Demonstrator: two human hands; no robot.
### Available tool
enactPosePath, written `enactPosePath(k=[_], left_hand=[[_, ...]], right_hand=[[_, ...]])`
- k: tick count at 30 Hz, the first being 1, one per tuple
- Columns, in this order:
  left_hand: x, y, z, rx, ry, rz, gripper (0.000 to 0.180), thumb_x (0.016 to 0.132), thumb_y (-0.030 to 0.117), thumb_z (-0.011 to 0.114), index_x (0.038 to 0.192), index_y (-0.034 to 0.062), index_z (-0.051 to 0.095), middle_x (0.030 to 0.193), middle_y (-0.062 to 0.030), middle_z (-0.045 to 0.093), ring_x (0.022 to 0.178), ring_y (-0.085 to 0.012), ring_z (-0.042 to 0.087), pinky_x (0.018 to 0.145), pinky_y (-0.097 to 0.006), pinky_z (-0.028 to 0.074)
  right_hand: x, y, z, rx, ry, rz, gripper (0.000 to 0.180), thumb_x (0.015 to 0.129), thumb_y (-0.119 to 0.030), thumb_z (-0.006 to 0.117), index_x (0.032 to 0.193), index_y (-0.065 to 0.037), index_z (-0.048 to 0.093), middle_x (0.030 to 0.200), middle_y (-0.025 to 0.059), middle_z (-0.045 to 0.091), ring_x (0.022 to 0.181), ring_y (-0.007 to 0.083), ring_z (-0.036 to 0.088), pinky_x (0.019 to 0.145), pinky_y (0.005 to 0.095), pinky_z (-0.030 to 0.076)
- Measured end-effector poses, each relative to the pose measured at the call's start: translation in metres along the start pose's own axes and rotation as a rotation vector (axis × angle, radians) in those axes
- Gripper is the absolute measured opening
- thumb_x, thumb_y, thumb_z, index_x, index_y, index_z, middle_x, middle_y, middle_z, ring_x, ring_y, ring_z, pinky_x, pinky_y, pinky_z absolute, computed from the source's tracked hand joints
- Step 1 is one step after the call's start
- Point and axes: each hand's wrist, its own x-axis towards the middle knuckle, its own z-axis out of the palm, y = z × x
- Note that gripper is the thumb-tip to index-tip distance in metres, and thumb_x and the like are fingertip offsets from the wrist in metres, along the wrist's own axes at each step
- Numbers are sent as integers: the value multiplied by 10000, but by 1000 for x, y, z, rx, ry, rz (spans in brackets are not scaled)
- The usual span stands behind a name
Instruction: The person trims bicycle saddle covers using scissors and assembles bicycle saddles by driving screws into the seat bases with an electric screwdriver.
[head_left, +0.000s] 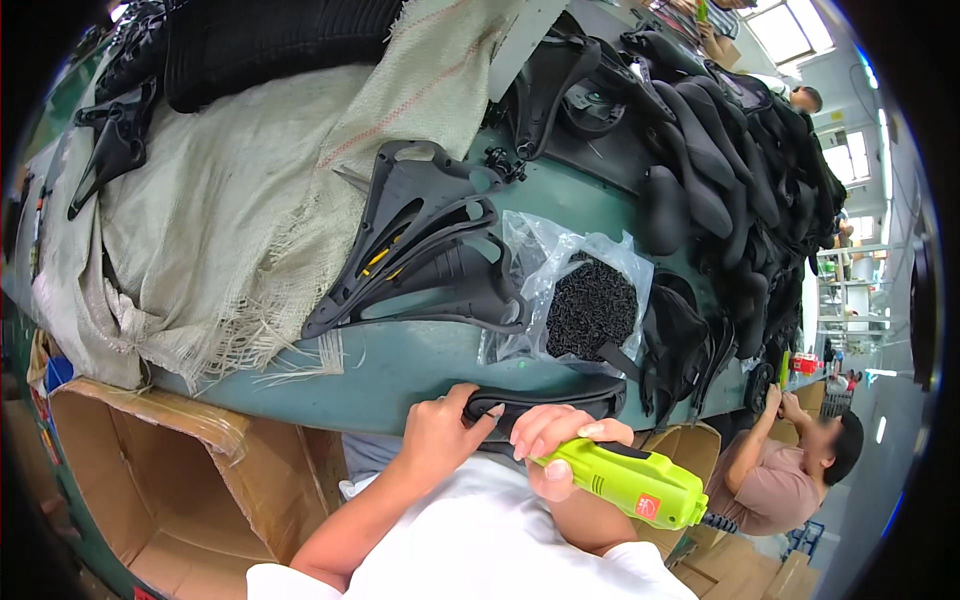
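Observation:
My left hand [437, 435] grips the end of a black bicycle saddle [570, 396] at the table's near edge. Wrapped round a lime-green electric screwdriver [655, 485] with a dark cord is my right hand [556, 440], close to my left. The driver's tip is hidden behind my fingers, so I cannot tell whether it touches the saddle. Just beyond the saddle lies an opened clear plastic bag [520, 245] full of small black screws [592, 310]. Left of the bag, black plastic saddle bases [425, 235] are stacked on the green tabletop [400, 355].
Many black saddles [700, 150] are heaped at the right. A woven sack [250, 200] covers the table's left part, with black parts behind it. An open cardboard box [160, 480] stands lower left. At right, a co-worker [785, 470] works with raised hands; other people are farther back.

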Motion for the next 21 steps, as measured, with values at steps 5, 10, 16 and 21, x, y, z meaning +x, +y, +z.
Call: enactPosePath(k=[5, 10, 16, 21], left_hand=[[0, 0, 0, -19, 2, 36, 367, 882, 236, 867, 1055, -51, 719, 628, -159, 700, 542, -311, 727, 531, -396, 580], [-2, -6, 0, 20, 16, 50, 354, 873, 215, 858, 1068, -42, 713, 640, -167, 703, 556, -327, 730, 530, -411, 580], [-3, -7, 1, -3, 12, 68, 337, 847, 191, 854, 1067, -21, 711, 700, -199, 717, 601, -363, 733, 548, -436, 579], [-5, -12, 3, -9, 16, 61, 333, 838, 180, 850, 1069, -15, 710, 712, -207, 715, 618, -380, 730, 566, -446, 579]], right_hand=[[8, 3, 1, -4, -57, -33, 532, 925, 12, 735, 1330, -54, 395, 867, 152, 667, 639, 274, 676, 609, 443, 602], [26, 7, 10, -56, -213, 19, 479, 939, -64, 765, 1263, -100, 413, 804, 100, 657, 569, 248, 655, 568, 422, 606], [34, 12, 12, -24, -289, 46, 508, 893, -14, 783, 1287, -78, 468, 763, 96, 652, 565, 238, 652, 557, 397, 586], [27, 21, 11, 4, -222, 56, 476, 890, 23, 762, 1235, -68, 449, 746, 92, 640, 553, 214, 629, 547, 368, 571]])
